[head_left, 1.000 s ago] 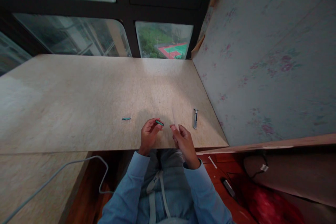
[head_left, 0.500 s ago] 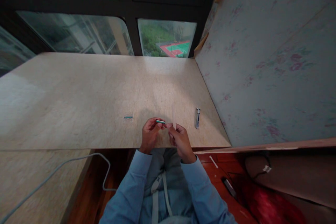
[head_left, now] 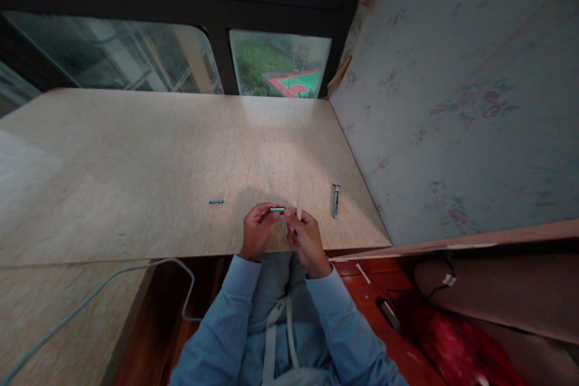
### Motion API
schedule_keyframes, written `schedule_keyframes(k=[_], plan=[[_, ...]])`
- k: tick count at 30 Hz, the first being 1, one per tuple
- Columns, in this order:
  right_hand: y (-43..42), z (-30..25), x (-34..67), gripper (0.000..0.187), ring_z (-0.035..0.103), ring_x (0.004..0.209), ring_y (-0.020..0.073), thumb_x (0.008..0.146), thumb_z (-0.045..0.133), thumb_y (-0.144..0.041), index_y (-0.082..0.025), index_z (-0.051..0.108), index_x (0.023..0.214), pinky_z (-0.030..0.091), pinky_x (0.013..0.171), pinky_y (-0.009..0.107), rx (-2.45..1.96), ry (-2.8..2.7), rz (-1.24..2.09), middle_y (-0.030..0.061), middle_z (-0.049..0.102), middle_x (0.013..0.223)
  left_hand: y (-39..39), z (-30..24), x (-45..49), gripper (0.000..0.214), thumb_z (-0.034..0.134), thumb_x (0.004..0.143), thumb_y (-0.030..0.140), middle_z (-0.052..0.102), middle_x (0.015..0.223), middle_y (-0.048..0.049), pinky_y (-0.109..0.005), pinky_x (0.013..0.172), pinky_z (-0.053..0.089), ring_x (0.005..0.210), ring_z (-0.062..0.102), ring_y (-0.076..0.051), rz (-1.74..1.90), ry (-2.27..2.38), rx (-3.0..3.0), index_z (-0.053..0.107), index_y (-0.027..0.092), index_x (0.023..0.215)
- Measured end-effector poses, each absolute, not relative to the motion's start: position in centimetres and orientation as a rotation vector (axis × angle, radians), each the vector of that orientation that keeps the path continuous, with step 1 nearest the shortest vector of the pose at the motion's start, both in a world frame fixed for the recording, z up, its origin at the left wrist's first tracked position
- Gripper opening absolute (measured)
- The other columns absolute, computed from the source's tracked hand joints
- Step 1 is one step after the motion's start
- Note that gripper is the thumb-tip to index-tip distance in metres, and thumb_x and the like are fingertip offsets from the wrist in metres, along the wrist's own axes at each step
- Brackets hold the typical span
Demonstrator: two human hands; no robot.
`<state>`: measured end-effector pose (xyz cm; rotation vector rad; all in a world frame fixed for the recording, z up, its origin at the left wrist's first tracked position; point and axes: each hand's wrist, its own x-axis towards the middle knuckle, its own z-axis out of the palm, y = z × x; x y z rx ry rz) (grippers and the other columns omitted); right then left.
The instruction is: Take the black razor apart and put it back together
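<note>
My left hand [head_left: 256,231] pinches a small green-and-dark bar [head_left: 277,210], like a razor cartridge, just above the near edge of the beige table [head_left: 136,157]. My right hand [head_left: 306,237] is closed beside it, its fingertips touching the bar's right end and holding a thin pale strip [head_left: 298,205] that sticks up. A second small green bar [head_left: 216,201] lies on the table to the left. A grey razor handle [head_left: 335,200] lies on the table to the right of my hands.
A patterned wall panel [head_left: 452,90] rises along the table's right side. Dark-framed windows [head_left: 217,18] stand behind the table. A grey cable [head_left: 113,283] hangs off the lower left counter. Red floor with a dark object [head_left: 389,313] lies at lower right.
My right hand has moved left and closed up to the bar in my left hand, so both hands now meet at it. The items on the table have not moved.
</note>
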<state>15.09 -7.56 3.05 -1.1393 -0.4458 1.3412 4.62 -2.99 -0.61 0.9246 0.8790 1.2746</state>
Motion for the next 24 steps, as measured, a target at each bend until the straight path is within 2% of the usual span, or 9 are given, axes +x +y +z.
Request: schedule_keyframes(k=[7, 10, 14, 20, 24], plan=[[-7.8, 3.2, 15.3, 0.032, 0.026, 0.034, 0.0025, 0.067, 0.076, -0.043, -0.016, 0.061, 0.076, 0.017, 0.033, 0.017, -1.112, -0.435, 1.318, -0.0117, 0.040, 0.045, -3.2, -0.2, 4.5, 0.025, 0.080, 0.066, 0.026, 0.075, 0.087, -0.0059, -0.031, 0.077, 0.052, 0.081, 0.069, -0.018, 1.226, 0.840, 0.940, 0.070, 0.016, 0.086], [-7.8, 3.2, 15.5, 0.031, 0.025, 0.034, 0.0022, 0.067, 0.078, -0.042, -0.017, 0.061, 0.075, 0.017, 0.033, 0.016, -1.081, -0.434, 1.343, -0.0119, 0.039, 0.045, -3.1, -0.1, 4.2, 0.032, 0.076, 0.072, 0.038, 0.074, 0.096, -0.0094, -0.031, 0.075, 0.052, 0.084, 0.068, -0.020, 1.165, 0.715, 0.883, 0.071, 0.015, 0.094], [-7.8, 3.2, 15.5, 0.033, 0.024, 0.034, 0.0022, 0.067, 0.078, -0.044, -0.017, 0.059, 0.072, 0.017, 0.033, 0.016, -1.079, -0.469, 1.374, -0.0112, 0.039, 0.046, -3.0, -0.2, 3.8, 0.052, 0.061, 0.082, 0.056, 0.070, 0.107, -0.0167, -0.038, 0.079, 0.052, 0.093, 0.067, -0.026, 0.964, 0.508, 0.750, 0.070, 0.010, 0.105], [-7.8, 3.5, 15.5, 0.035, 0.026, 0.034, 0.0024, 0.068, 0.078, -0.046, -0.017, 0.059, 0.069, 0.018, 0.032, 0.016, -1.083, -0.508, 1.401, -0.0105, 0.039, 0.044, -3.1, -0.5, 3.6, 0.052, 0.063, 0.082, 0.052, 0.068, 0.113, -0.0174, -0.039, 0.084, 0.049, 0.097, 0.064, -0.027, 0.879, 0.398, 0.749, 0.068, 0.010, 0.112], [-8.0, 3.9, 15.5, 0.038, 0.028, 0.033, 0.0021, 0.068, 0.078, -0.046, -0.017, 0.055, 0.063, 0.017, 0.033, 0.016, -1.074, -0.503, 1.402, -0.0099, 0.040, 0.044, -3.3, -0.4, 3.6, 0.054, 0.063, 0.080, 0.055, 0.068, 0.111, -0.0153, -0.040, 0.083, 0.050, 0.090, 0.065, -0.024, 0.885, 0.379, 0.780, 0.067, 0.013, 0.115]])
